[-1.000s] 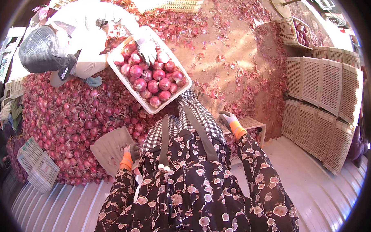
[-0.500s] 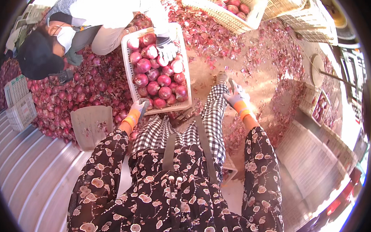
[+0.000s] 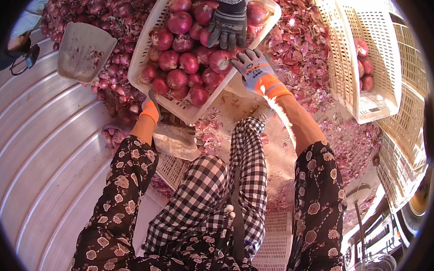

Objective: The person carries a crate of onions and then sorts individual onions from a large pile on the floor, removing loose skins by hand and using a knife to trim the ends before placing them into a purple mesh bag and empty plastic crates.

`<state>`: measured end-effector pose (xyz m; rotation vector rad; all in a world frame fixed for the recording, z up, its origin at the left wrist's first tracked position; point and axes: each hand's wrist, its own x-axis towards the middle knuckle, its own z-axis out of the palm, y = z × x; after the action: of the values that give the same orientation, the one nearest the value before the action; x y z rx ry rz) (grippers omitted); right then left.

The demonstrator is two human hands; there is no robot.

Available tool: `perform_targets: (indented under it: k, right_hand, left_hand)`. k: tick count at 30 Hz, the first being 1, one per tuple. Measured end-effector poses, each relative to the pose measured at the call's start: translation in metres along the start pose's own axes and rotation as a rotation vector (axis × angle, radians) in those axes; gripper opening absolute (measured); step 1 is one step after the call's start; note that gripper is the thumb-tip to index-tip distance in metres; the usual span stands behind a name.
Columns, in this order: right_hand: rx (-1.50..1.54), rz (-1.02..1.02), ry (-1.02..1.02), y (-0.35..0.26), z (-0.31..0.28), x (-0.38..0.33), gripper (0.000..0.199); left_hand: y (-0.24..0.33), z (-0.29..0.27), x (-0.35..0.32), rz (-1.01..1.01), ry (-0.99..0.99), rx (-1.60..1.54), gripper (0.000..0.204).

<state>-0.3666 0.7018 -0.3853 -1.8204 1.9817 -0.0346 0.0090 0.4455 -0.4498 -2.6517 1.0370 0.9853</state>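
Observation:
A pale plastic crate (image 3: 200, 110) full of red onions (image 3: 177, 79) sits tilted clockwise at the upper middle. My right hand (image 3: 259, 73), in a grey glove with an orange cuff, grips its right rim with the fingers bent over the edge. At the crate's lower left corner is my left hand (image 3: 150, 109), in a matching glove. Its thumb side shows against the crate wall, while the other fingers are mostly hidden. A co-worker's dark gloved hand (image 3: 229, 27) rests on the onions inside the crate.
A heap of red onions (image 3: 122, 24) lies at the upper left, with a beige scoop-like tub (image 3: 85, 49) on it. Yellowish crates (image 3: 341, 59), one holding a few onions, stand at the right. Onion skins (image 3: 295, 51) litter the floor. Ribbed metal sheeting (image 3: 40, 141) spans the left.
My right hand has come from beside my leg onto the crate's right rim. The crate now sits turned clockwise. My view has shifted, and the co-worker's head is out of sight.

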Motion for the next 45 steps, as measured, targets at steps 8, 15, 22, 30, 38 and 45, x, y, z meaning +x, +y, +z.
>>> perform_targets:
  k: [8, 15, 22, 30, 38, 45]
  right_hand:
    - [-0.15, 0.122, 0.415, -0.009, 0.049, 0.016, 0.046]
    - [-0.073, 0.085, 0.355, -0.004, 0.047, 0.031, 0.063]
    - [-0.345, 0.077, 0.326, 0.025, 0.057, 0.036, 0.064]
    - [-0.199, -0.405, 0.245, 0.048, 0.066, -0.007, 0.039]
    - [-0.27, -0.736, 0.079, 0.081, 0.099, -0.11, 0.047]
    - [-0.516, -0.805, -0.414, 0.027, 0.062, -0.165, 0.048]
  left_hand:
    - [-0.039, 0.094, 0.001, 0.417, 0.328, -0.387, 0.038]
    - [-0.033, 0.082, 0.014, 0.434, -0.183, -1.008, 0.037]
    - [-0.022, 0.052, -0.061, 0.485, -0.083, -0.636, 0.047]
    - [-0.189, 0.162, -0.109, 0.253, 0.232, -0.609, 0.045]
    - [-0.385, 0.294, -0.298, -0.359, 0.012, -1.459, 0.056]
    - [-0.47, 0.328, -0.398, -0.811, 0.015, -1.792, 0.072]
